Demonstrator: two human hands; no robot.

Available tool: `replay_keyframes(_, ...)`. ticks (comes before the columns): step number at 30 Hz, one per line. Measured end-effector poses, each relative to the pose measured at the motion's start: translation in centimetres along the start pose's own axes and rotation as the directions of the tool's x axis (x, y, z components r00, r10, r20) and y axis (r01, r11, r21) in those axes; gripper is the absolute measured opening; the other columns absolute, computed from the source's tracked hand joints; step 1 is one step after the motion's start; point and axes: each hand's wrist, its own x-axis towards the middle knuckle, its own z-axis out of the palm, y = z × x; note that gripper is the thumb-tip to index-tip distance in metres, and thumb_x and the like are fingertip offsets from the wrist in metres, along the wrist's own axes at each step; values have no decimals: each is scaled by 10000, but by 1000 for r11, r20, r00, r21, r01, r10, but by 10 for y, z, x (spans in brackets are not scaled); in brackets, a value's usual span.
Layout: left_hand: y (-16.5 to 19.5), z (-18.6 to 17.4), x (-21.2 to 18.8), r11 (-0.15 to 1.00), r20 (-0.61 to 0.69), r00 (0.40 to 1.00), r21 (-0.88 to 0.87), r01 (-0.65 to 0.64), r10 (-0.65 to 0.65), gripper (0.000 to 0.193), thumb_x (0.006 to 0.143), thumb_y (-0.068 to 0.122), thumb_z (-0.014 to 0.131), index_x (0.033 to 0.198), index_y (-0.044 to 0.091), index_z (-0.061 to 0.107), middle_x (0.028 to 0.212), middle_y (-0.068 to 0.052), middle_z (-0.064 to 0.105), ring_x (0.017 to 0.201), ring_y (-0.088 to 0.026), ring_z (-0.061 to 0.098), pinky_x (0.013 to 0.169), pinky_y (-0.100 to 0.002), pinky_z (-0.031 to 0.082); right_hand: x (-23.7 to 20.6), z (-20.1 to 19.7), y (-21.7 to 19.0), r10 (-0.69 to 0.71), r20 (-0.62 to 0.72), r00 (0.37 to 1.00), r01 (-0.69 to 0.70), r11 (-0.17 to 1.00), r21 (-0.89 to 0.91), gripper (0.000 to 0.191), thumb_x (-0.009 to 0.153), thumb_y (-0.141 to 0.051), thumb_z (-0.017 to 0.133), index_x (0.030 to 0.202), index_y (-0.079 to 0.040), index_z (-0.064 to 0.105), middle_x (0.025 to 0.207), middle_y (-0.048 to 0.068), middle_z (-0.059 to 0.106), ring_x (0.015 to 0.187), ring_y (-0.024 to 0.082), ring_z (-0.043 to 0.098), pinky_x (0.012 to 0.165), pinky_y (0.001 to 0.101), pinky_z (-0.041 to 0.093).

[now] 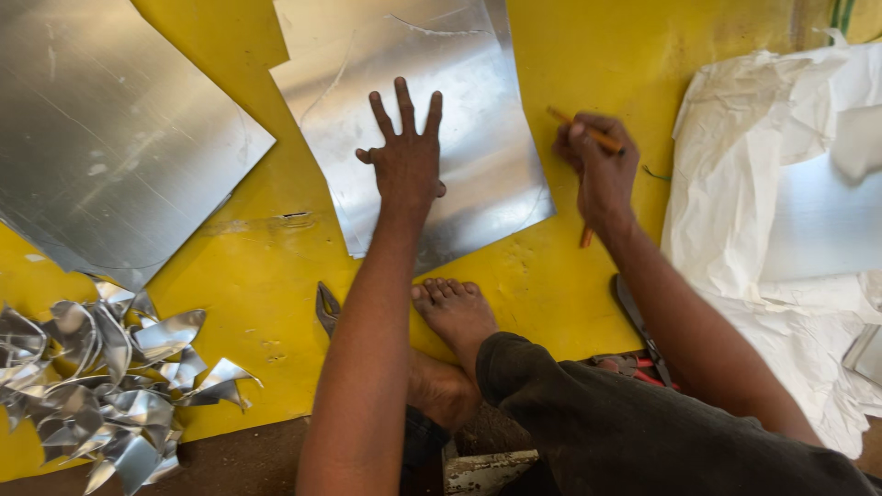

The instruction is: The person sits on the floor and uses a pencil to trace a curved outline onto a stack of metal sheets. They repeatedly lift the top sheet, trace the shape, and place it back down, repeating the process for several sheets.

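The left hand [405, 158] lies flat, fingers spread, pressing on a metal sheet [432, 101] that rests on the yellow floor [588, 55]. The right hand [599, 165] is curled around a pencil [588, 133] just beside the sheet's right edge. Metal offcuts [106, 381] lie piled at lower left, well apart

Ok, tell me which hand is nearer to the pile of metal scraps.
Left. The left hand lies flat on the metal sheet, up and to the right of the pile of metal scraps. The right hand, holding a pencil, is farther right, past the sheet's edge.
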Motion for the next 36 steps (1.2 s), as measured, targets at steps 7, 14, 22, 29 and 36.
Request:
replay_keyframes(7, 0, 19, -10, 997, -40, 998, -44, -60, 58, 1292, 627, 397, 978, 1652, 267, 202, 1706, -163, -16, 1531, -505, 38, 969, -817, 434, -68, -54, 40, -43, -74, 996, 37, 996, -76, 212, 1023, -159, 703, 1070, 21, 601, 1044, 145, 700, 955, 210, 719, 921, 386, 638)
replay_keyframes(14, 24, 15, -52, 981, -162, 976, -110, -162, 143, 1201, 649, 305, 973, 1645, 302, 300, 1714, -125, 154, 1539, -448, 149, 1037, -774, 416, -70, -65, 54, -14, -102, 995, 19, 999, 45, 235, 1013, -181, 714, 1047, 13, 586, 1010, 144, 707, 940, 211, 722, 931, 385, 637)
replay_keyframes(22, 46, 11, -78, 975, 51, 984, 136, -177, 172, 1254, 579, 320, 982, 1603, 424, 266, 1705, -99, 100, 1534, -417, 155, 950, -724, 502, -59, -64, 61, 7, -153, 988, -1, 999, 39, 198, 1012, -167, 688, 1008, -4, 576, 973, 141, 723, 911, 213, 740, 883, 381, 650)
replay_keyframes(29, 42, 18, -74, 978, 58, 984, 120, -172, 166, 1274, 549, 319, 990, 1585, 442, 257, 1702, -76, 82, 1538, -406, 137, 948, -730, 508, -58, -63, 67, -14, -157, 987, 11, 1000, -24, 142, 1029, -119, 663, 1001, -11, 575, 981, 147, 715, 921, 206, 739, 904, 378, 654)
replay_keyframes(36, 39, 23, -72, 981, 31, 987, 109, -159, 156, 1292, 540, 296, 998, 1593, 426, 261, 1703, -61, 88, 1542, -398, 127, 962, -741, 496, -57, -62, 64, -2, -132, 991, -5, 998, -56, 146, 1034, -125, 659, 1005, -10, 574, 986, 150, 714, 926, 205, 742, 910, 378, 653)
